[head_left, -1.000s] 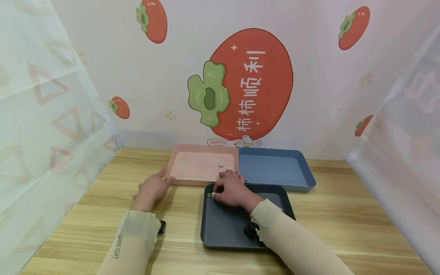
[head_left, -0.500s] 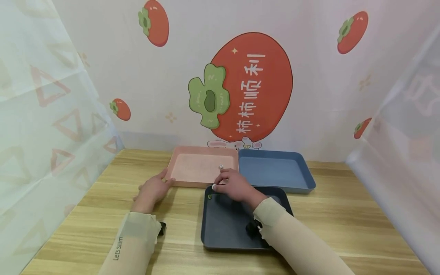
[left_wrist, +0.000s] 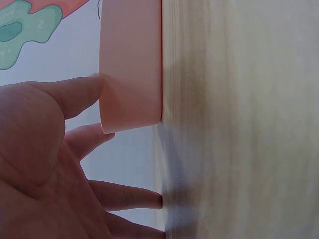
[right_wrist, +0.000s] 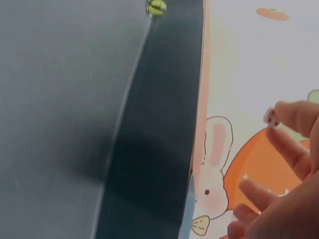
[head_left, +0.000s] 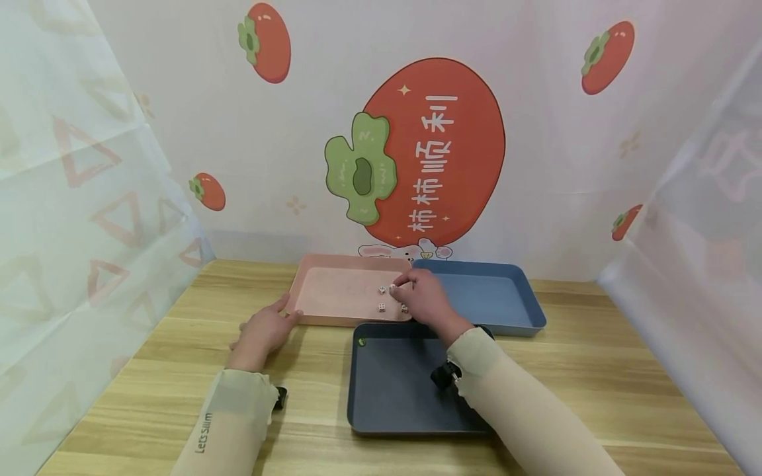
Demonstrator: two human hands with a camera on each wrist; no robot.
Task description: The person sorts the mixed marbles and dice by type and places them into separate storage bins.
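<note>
My right hand [head_left: 427,296] pinches a small white die [right_wrist: 271,118] between thumb and forefinger, over the right part of the pink tray [head_left: 333,319]. Red dots show on that die in the right wrist view. Other white dice lie in the pink tray: one die [head_left: 382,289] near the fingertips, another die [head_left: 381,307] towards the front, and one partly hidden by the hand. My left hand [head_left: 265,332] touches the pink tray's front left corner. In the left wrist view its fingers [left_wrist: 127,194] are spread and fairly straight, the thumb against the rim.
A dark grey tray [head_left: 411,387] stands in front, under my right forearm, with a green-yellow marble [head_left: 361,342] in its far left corner. The blue tray [head_left: 476,297] adjoins the pink one on the right. A patterned backdrop [head_left: 536,165] rises behind the wooden table [head_left: 601,370].
My right hand has picked up a die from the dark tray's far left area and moved it forward and right over the pink tray. The left hand has stayed at the pink tray's corner.
</note>
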